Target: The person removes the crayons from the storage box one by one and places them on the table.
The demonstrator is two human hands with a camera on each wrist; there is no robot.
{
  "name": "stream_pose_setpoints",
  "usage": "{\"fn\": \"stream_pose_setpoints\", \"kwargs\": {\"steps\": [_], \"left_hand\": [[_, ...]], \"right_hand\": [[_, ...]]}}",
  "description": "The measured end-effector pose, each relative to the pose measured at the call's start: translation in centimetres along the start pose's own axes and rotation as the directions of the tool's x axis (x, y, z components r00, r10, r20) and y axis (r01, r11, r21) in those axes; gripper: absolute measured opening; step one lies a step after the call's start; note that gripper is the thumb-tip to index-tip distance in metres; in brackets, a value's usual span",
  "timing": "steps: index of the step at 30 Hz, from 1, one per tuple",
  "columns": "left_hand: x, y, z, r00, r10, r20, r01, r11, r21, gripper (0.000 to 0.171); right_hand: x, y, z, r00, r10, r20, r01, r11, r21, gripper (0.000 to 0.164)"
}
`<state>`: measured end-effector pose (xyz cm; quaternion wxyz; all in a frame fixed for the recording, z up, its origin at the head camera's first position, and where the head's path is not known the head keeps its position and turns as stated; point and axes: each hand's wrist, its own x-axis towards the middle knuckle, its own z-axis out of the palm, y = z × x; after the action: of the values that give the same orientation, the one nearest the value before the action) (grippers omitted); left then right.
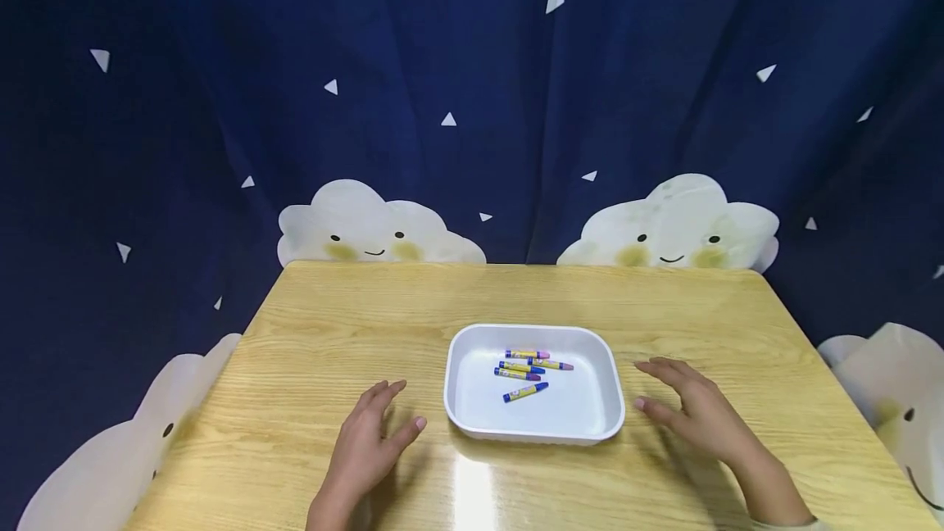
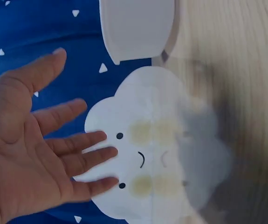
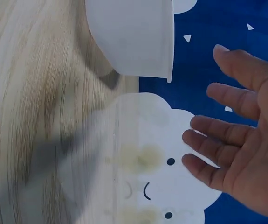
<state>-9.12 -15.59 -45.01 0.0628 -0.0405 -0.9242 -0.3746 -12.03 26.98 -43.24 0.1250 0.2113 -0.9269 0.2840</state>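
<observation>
A white rectangular tray [image 1: 534,426] stands on the wooden table, and several crayons [image 1: 526,392] in yellow wrappers lie loose inside it. Their ends show blue, purple and pink. To the tray's left hovers my left hand [image 1: 369,445], fingers spread and apart from the tray. On the other side is my right hand [image 1: 696,412], close to the tray's right wall with a small gap. Both wrist views show nothing in the palms: the left hand [image 2: 36,144] and the right hand [image 3: 250,135] have extended, parted fingers, and the outer tray wall [image 2: 136,28] appears above them.
The light wood table [image 1: 354,310] reaches back to a dark blue curtain [image 1: 413,64] with white triangles. White smiling cloud shapes [image 1: 369,224] line the curtain behind the table and at both sides. A bright reflection falls on the wood in front of the tray.
</observation>
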Motion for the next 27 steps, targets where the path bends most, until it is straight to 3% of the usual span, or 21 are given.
{"fn": "stream_pose_setpoints", "kwargs": {"steps": [10, 17, 27], "left_hand": [[0.1, -0.1, 2.2, 0.997, 0.073, 0.019, -0.069, 0.980, -0.184, 0.061], [0.2, 0.5, 3.3, 0.995, 0.103, 0.000, -0.099, 0.954, -0.284, 0.060], [0.4, 1.6, 4.3, 0.998, 0.043, 0.036, -0.026, 0.922, -0.385, 0.056]], "right_hand": [[2.3, 0.0, 2.5, 1.000, -0.015, -0.027, 0.021, 0.978, 0.206, 0.041], [3.9, -0.8, 4.9, 0.998, 0.052, 0.020, -0.055, 0.887, 0.459, 0.037], [5.7, -2.7, 8.2, 0.978, 0.136, 0.156, -0.200, 0.821, 0.535, 0.032]]}}
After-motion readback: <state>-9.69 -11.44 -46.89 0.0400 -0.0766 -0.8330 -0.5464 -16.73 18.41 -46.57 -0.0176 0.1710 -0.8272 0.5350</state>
